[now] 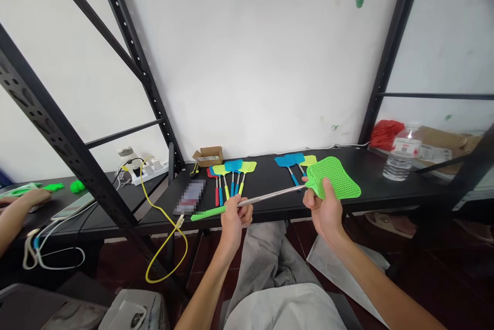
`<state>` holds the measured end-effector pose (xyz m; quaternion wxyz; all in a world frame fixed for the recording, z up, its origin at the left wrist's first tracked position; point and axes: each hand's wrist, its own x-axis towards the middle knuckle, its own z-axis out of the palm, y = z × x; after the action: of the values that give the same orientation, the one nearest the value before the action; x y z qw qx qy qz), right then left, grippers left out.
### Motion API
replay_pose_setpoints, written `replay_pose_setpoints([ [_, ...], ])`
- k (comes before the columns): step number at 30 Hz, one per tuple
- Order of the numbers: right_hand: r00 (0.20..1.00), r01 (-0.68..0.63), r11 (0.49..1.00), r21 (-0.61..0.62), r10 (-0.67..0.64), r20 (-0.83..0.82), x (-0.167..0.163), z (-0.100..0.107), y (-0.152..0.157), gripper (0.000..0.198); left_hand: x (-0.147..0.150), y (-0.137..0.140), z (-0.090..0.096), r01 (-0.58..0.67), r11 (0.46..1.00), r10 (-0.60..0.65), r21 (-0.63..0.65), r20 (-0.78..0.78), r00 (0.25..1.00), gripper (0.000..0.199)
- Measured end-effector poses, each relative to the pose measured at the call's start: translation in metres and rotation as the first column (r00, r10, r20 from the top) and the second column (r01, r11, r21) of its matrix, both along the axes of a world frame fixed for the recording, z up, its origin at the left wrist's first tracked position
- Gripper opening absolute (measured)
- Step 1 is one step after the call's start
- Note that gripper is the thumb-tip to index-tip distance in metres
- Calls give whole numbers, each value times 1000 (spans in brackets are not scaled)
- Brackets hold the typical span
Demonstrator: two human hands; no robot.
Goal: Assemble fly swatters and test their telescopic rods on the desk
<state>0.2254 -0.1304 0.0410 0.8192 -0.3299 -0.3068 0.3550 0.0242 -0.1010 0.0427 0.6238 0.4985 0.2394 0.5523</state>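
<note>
Swatter [276,195] links left hand [233,214], fingers curled where rod [262,198] meets handle [210,213], and right hand [327,212], fingers pinching the head [339,178]. Keeping both grips aligned should avoid bending.

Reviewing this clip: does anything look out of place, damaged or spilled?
The yellow cable hangs in a loose loop below the front edge of the black tabletop, where it might snag. Green patches mark the white wall. No spill shows, and the held green fly swatter has no visible damage.
</note>
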Motion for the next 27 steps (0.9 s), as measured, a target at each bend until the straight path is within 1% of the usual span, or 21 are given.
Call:
replay_pose_setpoints([
  [3,999,-32,999,-2,32,-20,6,5,1,40,-2,0,5,25,999,-23,24,-67,997,46],
  [6,998,-37,999,12,38,-49,16,11,2,39,-2,1,8,47,999,-47,2,-129,991,49],
  [9,997,-24,1000,12,25,-77,29,15,3,39,-5,3,10,0,1000,-2,-26,-85,996,50],
  [12,996,-9,1000,-8,8,-93,42,16,4,40,-10,5,11,-62,998,62,-3,-45,997,51],
  [16,996,5,1000,-19,-7,-90,52,15,4,43,-11,5,10,-52,998,53,19,-45,998,50],
  [20,995,35,999,-2,-35,-97,49,14,4,43,-4,1,9,-46,999,46,8,22,999,47],
  [23,994,65,998,16,-63,-89,43,13,3,42,-2,-2,9,-71,997,72,-23,73,995,45],
  [27,993,89,996,29,-87,-85,34,13,2,39,-3,-1,8,-90,995,94,-46,100,990,43],
])
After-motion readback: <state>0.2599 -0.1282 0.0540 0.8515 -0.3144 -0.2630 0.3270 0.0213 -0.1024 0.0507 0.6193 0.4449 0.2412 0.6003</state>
